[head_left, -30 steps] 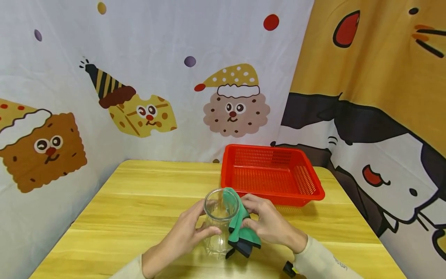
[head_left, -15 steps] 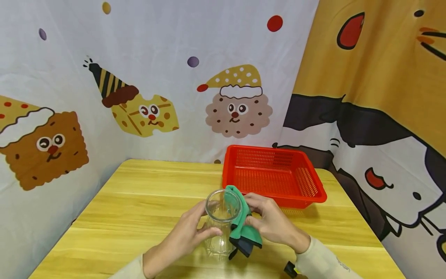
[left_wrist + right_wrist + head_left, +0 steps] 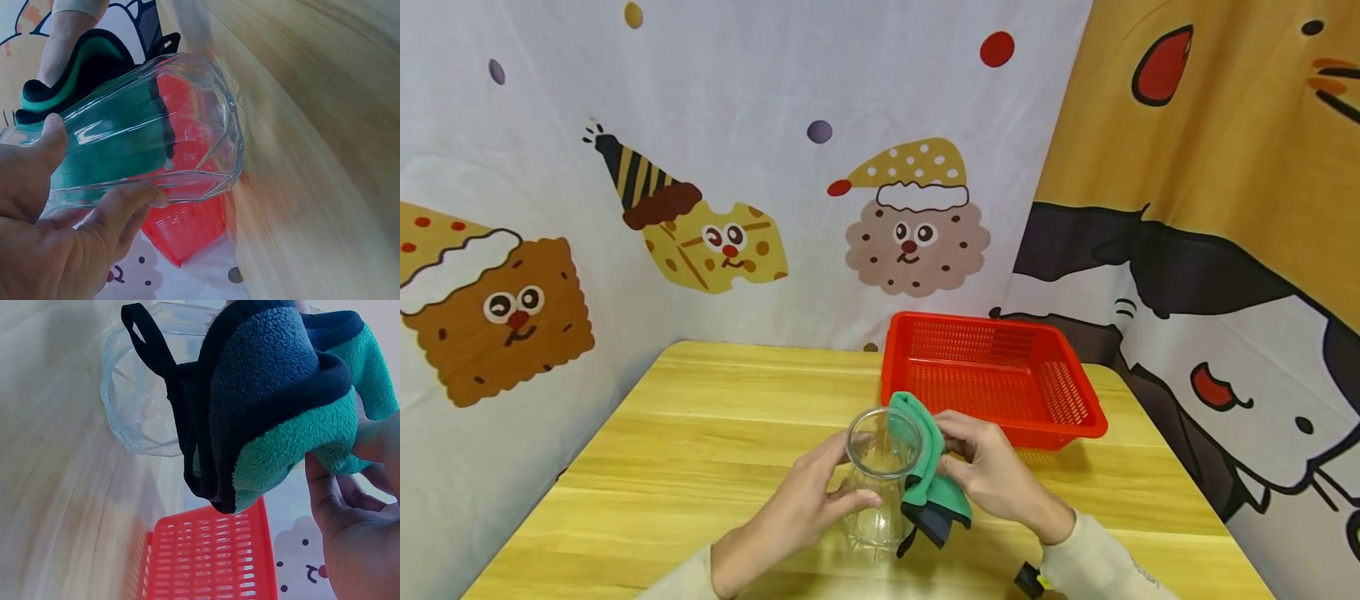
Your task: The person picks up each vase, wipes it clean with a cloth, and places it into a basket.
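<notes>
My left hand (image 3: 805, 508) is wrapped round the clear faceted glass (image 3: 880, 475), and my right hand (image 3: 992, 475) pinches the green cloth (image 3: 928, 467) against its rim at about 3 o'clock, both held just above the desk (image 3: 700, 433) near its front edge. If I rub too hard, I judge the smooth glass could twist out of that one-handed hold and knock the desk. The cloth's dangling black loop (image 3: 147, 334) might also snag the rim, with the red basket (image 3: 992, 379) close by at 1 o'clock.

Glass (image 3: 880, 479): clear, glossy, faceted. Cloth (image 3: 281, 406): fuzzy matt fleece. Basket (image 3: 992, 379): probably plastic mesh. Table (image 3: 700, 433): smooth wood.
</notes>
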Demonstrator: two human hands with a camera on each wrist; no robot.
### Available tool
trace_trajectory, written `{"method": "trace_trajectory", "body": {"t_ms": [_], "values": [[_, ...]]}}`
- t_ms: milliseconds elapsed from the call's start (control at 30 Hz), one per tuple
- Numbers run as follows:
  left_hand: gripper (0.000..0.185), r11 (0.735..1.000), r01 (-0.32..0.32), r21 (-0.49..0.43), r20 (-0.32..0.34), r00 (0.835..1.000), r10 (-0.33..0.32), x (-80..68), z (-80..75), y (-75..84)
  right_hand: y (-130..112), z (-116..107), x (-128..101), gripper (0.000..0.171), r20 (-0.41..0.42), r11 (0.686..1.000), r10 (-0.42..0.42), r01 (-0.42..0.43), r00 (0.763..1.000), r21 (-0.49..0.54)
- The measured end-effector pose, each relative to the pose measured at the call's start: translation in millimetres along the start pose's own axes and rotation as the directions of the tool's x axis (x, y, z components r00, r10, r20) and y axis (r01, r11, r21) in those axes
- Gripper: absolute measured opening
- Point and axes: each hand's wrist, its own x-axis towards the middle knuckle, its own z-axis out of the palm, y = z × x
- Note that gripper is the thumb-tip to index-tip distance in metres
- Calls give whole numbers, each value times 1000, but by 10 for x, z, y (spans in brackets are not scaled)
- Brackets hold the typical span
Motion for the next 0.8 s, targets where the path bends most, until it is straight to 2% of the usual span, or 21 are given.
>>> {"method": "trace_trajectory", "body": {"t_ms": [133,367,500,633,800], "values": [[76,1000,4,-4,2,1000,-4,9,4,-2,-9,-25,17,39,5,1000,-1,1,1000,-1],[76,1000,12,-17,13,1000,-11,16,3,-4,-34,-63,30,47,82,998,30,-26,996,-48],[76,1000,6,-23,10,1000,-6,24,-3,-2,-28,-67,33,47,92,988,-21,34,996,-150],[76,999,18,-29,17,1000,-18,29,-13,2,-22,-53,35,45,89,963,-88,108,992,-248],[75,999,27,-30,29,999,-26,23,-18,6,-36,-31,27,45,104,946,-100,127,990,-299]]}}
